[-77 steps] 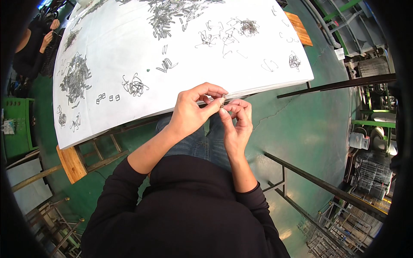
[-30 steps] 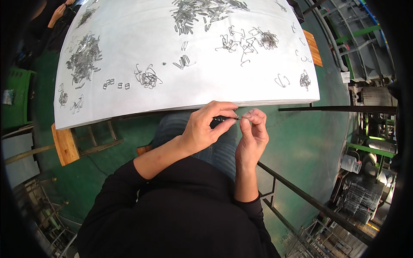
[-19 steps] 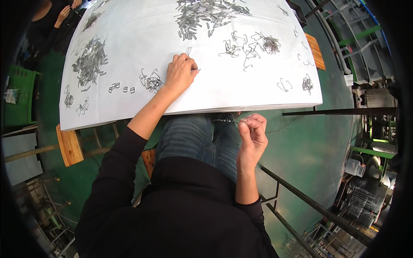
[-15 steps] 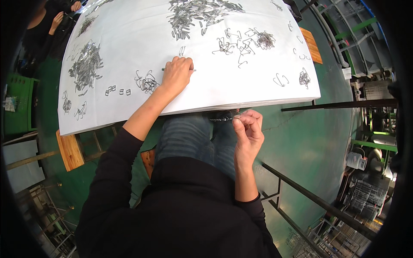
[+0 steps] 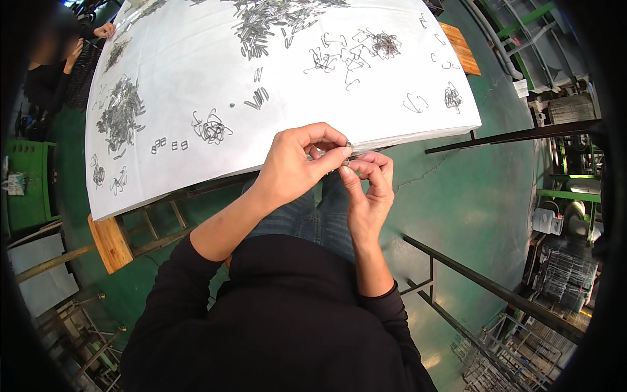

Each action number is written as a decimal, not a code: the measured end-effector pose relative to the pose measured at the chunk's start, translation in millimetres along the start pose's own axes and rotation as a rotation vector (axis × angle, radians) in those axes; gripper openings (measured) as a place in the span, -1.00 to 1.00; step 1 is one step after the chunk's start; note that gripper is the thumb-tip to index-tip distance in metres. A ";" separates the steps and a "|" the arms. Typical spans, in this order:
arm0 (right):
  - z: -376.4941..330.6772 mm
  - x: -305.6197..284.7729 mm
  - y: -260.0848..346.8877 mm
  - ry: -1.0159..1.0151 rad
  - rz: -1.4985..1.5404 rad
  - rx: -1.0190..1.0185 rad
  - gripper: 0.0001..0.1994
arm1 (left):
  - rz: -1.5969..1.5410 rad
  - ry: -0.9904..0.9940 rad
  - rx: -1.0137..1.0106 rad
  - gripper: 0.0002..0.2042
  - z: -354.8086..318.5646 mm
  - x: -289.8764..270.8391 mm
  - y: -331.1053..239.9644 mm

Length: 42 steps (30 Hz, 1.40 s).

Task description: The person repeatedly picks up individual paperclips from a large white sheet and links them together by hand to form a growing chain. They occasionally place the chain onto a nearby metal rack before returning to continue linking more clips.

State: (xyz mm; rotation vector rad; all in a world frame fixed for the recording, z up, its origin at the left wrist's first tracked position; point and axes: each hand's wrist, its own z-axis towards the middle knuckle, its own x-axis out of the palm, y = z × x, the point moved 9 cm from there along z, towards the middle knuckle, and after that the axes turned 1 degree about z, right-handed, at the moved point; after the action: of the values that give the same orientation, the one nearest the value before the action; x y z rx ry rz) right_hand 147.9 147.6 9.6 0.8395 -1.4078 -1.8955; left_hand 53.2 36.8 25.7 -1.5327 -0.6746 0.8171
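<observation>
While both hands meet just off the near edge of the table [image 5: 196, 98], we pinch a small metal piece [image 5: 348, 149] between them. Our left hand [image 5: 297, 163] closes thumb and forefinger tightly on it from above and to the left; our right hand [image 5: 367, 189] closes its fingertips on the same piece from below and to the right, so the two grips touch. The piece is too small for us to tell its shape, and we cannot tell whether it is one part or two.

Just beyond the grip lies the white sheet covering the table. Up and to the left of the grip sits a small tangle of wire clips [image 5: 210, 128], with a few short pieces [image 5: 257, 99] near it. Farther beyond the grip, well apart, a large heap of straight metal parts [image 5: 274, 19] spreads out, and a loose scatter of hooks [image 5: 346, 55] lies to its right. Far left of the grip another pile [image 5: 121, 114] rests near the sheet's edge. Below the grip we see our jeans [image 5: 300, 219].
</observation>
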 end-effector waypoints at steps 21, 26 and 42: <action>210.1 69.3 -119.7 0.649 -1.020 -0.338 -0.87 | 0.117 -0.084 0.355 -0.89 -30.2 21.2 -21.8; 184.1 82.8 -128.1 0.930 -1.227 -0.391 -0.83 | 0.127 -0.097 0.350 -0.90 -30.1 15.0 -22.6; 39.4 -7.8 9.0 0.329 0.413 0.274 -0.91 | 0.173 -0.152 0.415 -0.88 -36.3 8.6 -29.1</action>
State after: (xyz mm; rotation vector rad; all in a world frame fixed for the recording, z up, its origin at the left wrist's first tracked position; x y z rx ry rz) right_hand 122.5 174.1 28.2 0.8614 -1.5105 -1.2147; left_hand 88.8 25.9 55.0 -1.1691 -0.4486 1.1363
